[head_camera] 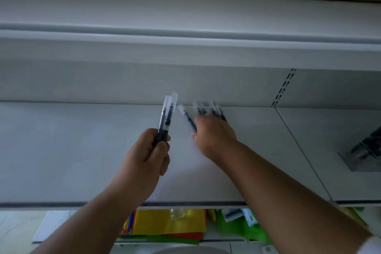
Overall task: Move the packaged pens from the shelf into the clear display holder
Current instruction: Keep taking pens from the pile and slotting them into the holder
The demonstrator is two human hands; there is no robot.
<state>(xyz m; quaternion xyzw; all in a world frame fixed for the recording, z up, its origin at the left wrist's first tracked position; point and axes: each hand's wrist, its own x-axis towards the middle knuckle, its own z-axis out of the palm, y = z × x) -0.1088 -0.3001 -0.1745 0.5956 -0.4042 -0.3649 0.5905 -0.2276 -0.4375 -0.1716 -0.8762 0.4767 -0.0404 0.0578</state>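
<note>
My left hand (151, 154) is closed around a small bunch of packaged pens (167, 113), black pens in clear sleeves, held upright above the white shelf (82, 150). To its right, my right hand (214, 136) lies palm down on several more packaged pens (199, 110) lying near the shelf's back edge; their tips stick out past my fingers, blurred. Whether the fingers grip them I cannot tell. The clear display holder (366, 150), with dark pens in it, stands at the right edge on the neighbouring shelf panel.
The shelf's back wall (185, 82) rises just behind the pens, with a slotted upright (283, 88) at the right. Another shelf hangs above. Below the front edge lie coloured sheets (169, 225) in yellow, red and green.
</note>
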